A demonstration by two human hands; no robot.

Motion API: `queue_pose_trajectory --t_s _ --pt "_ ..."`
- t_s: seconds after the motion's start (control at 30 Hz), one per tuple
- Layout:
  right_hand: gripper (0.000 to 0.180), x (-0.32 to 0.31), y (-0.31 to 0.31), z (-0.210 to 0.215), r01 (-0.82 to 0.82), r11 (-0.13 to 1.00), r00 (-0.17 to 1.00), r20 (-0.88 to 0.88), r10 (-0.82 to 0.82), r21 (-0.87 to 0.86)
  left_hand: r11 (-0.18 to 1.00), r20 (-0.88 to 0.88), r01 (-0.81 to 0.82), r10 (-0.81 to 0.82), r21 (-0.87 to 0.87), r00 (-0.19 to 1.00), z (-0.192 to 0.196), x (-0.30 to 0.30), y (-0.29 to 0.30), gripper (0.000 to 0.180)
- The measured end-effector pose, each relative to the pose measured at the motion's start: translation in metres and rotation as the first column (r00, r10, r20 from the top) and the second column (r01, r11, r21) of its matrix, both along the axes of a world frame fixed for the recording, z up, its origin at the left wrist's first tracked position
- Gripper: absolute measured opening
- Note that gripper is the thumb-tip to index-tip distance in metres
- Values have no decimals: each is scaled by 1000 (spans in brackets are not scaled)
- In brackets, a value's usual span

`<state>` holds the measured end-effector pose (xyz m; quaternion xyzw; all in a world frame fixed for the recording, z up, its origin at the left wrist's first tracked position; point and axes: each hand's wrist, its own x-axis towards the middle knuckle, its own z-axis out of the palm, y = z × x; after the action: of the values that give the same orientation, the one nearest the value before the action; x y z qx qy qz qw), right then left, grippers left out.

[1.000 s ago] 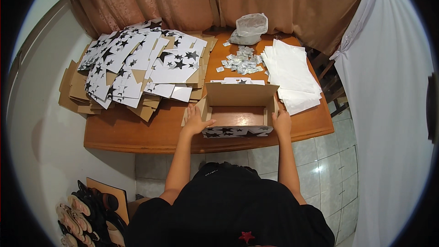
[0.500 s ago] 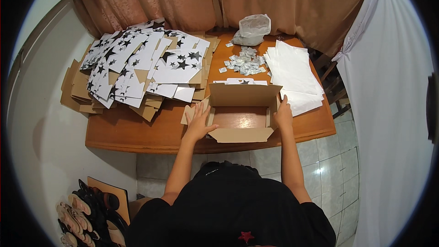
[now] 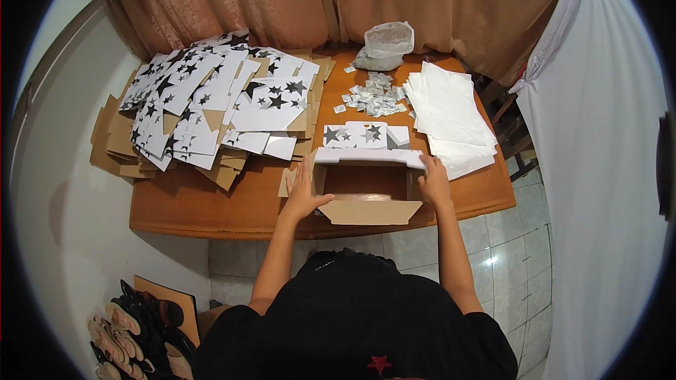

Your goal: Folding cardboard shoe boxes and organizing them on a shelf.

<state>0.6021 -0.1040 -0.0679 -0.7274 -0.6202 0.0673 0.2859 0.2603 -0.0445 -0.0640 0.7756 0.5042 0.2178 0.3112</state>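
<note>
A cardboard box (image 3: pixel 371 212), brown inside and white outside, stands at the table's front edge, its near flap folded out toward me. Bare wood shows through its opening. The far flap is bent inward, so its white outer face runs along the top. My left hand (image 3: pixel 303 195) grips the left wall, fingers straight along the outside and thumb over the near left corner. At the right wall, my right hand (image 3: pixel 434 181) holds the far right corner with its fingers bent over the edge. Behind the box lies a white panel with dark stars (image 3: pixel 355 135).
A large heap of star-printed cardboard sheets (image 3: pixel 271 102) covers the left of the table (image 3: pixel 211 204). Small silvery packets (image 3: pixel 377 95) lie behind the box near a translucent plastic bag (image 3: pixel 387 42). White sheets (image 3: pixel 454 112) are stacked at right. Shoes (image 3: pixel 120 334) stand at lower left.
The far flap has gone from standing up to bent inward toward me, uncovering the star panel behind. My right hand has moved slightly inward at the far right corner. My left hand stays at the left wall.
</note>
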Motion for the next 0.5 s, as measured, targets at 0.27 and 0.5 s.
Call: queue_pose_trajectory --t_s 0.27,0.5 --pt "66 -9 -23 -11 37 979 977 213 6 -200 972 -396 168 -221 -164 891 20 10 8 106" --pt "58 11 -30 -24 171 980 979 -127 -158 104 918 -332 308 -380 -250 864 27 58 3 129"
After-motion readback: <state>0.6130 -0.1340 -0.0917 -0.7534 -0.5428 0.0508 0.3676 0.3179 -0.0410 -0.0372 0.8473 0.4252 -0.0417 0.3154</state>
